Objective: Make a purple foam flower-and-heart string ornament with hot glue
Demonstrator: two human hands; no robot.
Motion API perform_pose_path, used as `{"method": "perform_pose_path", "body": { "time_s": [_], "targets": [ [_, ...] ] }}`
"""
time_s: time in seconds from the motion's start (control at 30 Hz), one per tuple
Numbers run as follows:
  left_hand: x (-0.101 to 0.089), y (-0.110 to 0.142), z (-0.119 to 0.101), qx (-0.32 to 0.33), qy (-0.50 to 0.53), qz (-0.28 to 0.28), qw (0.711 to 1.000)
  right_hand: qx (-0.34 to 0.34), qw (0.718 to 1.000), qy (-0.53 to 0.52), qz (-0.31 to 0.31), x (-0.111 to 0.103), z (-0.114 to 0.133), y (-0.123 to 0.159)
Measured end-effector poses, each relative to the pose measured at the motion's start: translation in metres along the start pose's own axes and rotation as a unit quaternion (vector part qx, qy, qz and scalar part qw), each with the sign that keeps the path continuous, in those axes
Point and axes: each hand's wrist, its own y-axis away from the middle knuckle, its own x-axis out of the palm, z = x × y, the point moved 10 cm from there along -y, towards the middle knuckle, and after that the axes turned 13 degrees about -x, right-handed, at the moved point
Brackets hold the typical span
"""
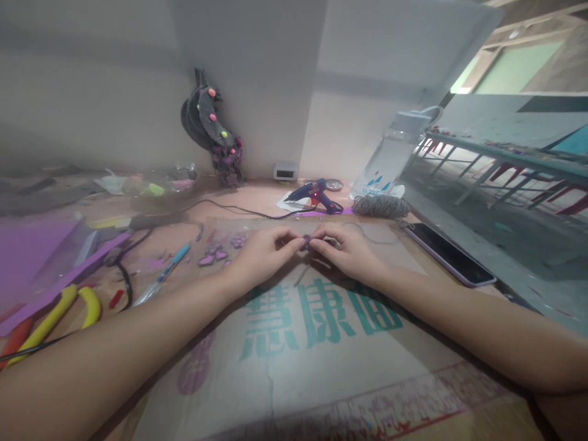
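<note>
Over the printed cardboard sheet (294,380), my two hands meet at a small purple piece (307,242). My left hand (275,250) pinches it from the left between thumb and forefinger. From the other side, the thumb and fingertips of my right hand (344,248) close on it too. A thin grey strand (302,274) hangs below the fingers. The piece is mostly covered by my fingertips, so its exact shape is hidden. Several purple heart and flower shapes (214,254) lie to the left of my left hand.
Beyond my hands rest a blue glue gun (312,193) and grey cord (380,207). A water bottle (390,153) and phone (450,254) are at right. Leftward lie a pen (169,266), yellow-handled pliers (55,315) and purple sheets (37,257). A decorated grey crescent (209,122) leans against the wall.
</note>
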Motion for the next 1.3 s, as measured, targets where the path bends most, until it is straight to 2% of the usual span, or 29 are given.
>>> {"method": "perform_pose_path", "body": {
  "time_s": [0.17, 0.43, 0.63, 0.8, 0.9, 1.3],
  "targets": [
    [0.0, 0.001, -0.002, 0.013, -0.014, 0.0, 1.0, -0.009, 1.0, 0.004, 0.007, 0.001, 0.001, 0.0],
    [0.0, -0.002, 0.007, 0.007, 0.04, 0.002, 0.999, 0.029, 0.999, -0.015, -0.019, -0.003, -0.009, 0.001],
    [-0.011, -0.006, 0.018, -0.029, 0.052, -0.059, 0.996, 0.03, 0.998, -0.018, -0.046, -0.007, -0.008, 0.002],
    [-0.006, -0.007, 0.019, -0.05, 0.08, -0.025, 0.995, 0.036, 0.997, -0.004, -0.069, -0.012, -0.013, 0.004],
    [-0.006, -0.007, 0.019, -0.055, 0.076, -0.025, 0.995, 0.032, 0.997, -0.002, -0.069, -0.012, -0.013, 0.003],
    [-0.002, -0.006, 0.016, -0.012, 0.061, -0.022, 0.998, 0.008, 0.998, 0.017, -0.058, -0.011, -0.006, 0.001]
  ]
}}
